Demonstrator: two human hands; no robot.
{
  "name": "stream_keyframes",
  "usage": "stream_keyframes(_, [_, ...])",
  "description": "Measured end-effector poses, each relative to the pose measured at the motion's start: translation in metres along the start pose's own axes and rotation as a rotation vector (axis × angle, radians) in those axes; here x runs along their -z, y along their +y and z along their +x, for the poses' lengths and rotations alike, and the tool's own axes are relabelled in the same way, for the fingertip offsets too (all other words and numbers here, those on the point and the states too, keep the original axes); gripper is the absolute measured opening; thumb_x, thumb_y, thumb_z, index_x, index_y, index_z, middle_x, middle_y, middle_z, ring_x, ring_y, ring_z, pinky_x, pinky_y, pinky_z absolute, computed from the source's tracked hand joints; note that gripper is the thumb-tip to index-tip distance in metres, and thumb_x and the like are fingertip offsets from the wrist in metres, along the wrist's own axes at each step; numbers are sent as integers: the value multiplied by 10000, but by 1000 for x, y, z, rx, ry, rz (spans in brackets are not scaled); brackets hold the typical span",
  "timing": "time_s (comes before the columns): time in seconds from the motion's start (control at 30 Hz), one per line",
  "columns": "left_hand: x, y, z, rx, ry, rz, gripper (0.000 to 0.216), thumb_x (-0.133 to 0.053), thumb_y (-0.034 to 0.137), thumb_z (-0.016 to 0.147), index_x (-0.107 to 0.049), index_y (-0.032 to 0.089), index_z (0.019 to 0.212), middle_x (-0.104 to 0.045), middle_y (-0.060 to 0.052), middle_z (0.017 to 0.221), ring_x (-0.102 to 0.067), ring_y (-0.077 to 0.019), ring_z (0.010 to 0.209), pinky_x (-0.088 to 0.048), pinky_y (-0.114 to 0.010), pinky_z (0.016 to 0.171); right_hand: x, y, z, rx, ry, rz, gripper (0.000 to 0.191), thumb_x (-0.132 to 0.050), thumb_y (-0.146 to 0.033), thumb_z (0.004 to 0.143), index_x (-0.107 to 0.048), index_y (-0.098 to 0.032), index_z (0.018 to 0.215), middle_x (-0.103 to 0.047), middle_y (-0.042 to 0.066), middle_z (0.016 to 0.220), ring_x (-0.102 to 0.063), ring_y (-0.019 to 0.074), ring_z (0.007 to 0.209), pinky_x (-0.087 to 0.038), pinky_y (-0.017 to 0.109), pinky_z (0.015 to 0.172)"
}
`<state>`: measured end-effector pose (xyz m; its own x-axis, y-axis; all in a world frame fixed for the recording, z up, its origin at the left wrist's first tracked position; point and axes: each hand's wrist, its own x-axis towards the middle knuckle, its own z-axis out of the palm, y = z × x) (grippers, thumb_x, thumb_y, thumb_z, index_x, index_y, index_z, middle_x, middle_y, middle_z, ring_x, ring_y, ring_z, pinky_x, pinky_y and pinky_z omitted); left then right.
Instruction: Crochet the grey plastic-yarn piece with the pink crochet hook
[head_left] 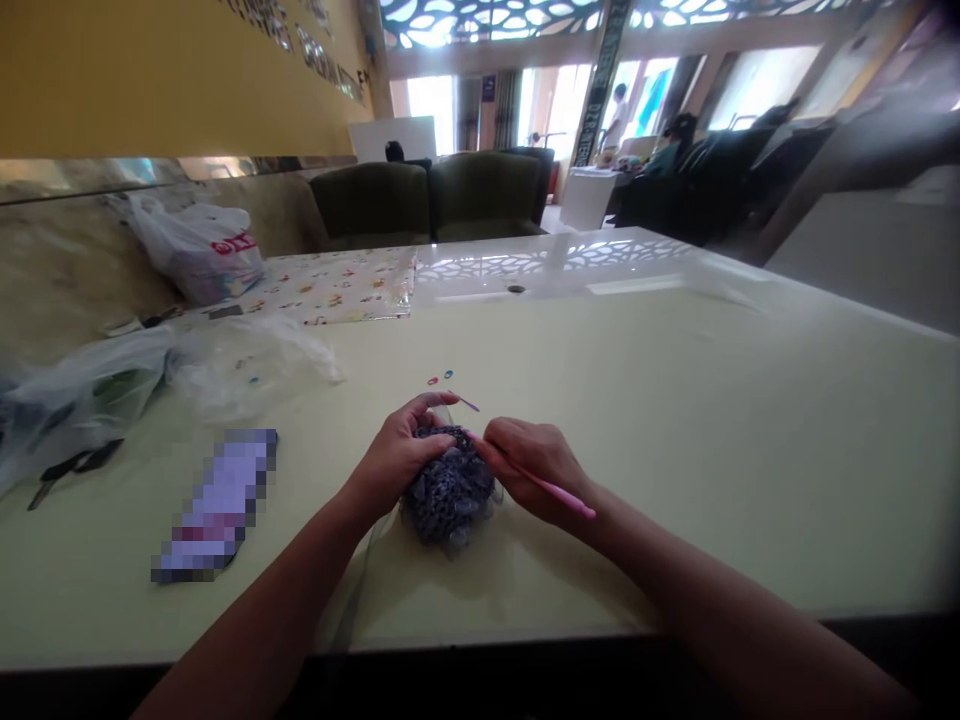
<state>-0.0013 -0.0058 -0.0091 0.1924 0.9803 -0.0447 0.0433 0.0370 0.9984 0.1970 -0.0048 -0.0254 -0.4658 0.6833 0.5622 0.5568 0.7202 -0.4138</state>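
Between my hands sits a dark grey-blue piece of crochet work [450,490] with a bumpy, ruffled surface. My left hand [409,445] is closed on its upper left edge, the thumb pressed on top. A pink crochet hook [559,492] is gripped in my right hand [529,455], its handle end sticking out back along the wrist. The hook's front end is by the top of the crochet work; whether it is inside a stitch I cannot tell. A thin strand runs down from the work past my left wrist. Red and blue stitch markers [448,374] lie just beyond my hands.
At the left lie a blurred-out purple flat object [221,505], dark-handled scissors [75,467] and clear plastic bags [247,365]. A full white carrier bag [199,250] stands near a patterned sheet [337,285]. Dark green chairs [375,200] are behind the table [712,420]; people are farther back.
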Motion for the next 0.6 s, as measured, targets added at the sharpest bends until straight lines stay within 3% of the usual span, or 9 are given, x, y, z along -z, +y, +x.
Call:
stream_keyframes(0.27, [-4,6,-2,143,7,-212,646,-719,154,654,-593,201,1286,-576,43,738,-559,-122,693,-433,-263,702,1,-2,-1,190,45,-251,324,-405,-230,995,-444,-186,676,-498,-34,611,-325,84,501,-222,236,514])
stream_keyframes(0.47, [-5,8,-2,21,120,-8,516,-679,116,636,-681,182,1148,-543,52,716,-516,-109,667,-427,-246,675,1,-7,-2,305,90,-359,336,-425,-187,972,-452,-178,637,-478,-39,555,-276,82,474,-182,263,511])
stream_keyframes(0.6, [-4,6,-1,-5,101,73,489,-676,131,664,-682,183,1150,-554,44,736,-527,-119,695,-430,-255,699,2,-5,-1,261,47,-313,320,-436,-205,979,-464,-174,662,-504,-36,581,-327,77,486,-210,243,509])
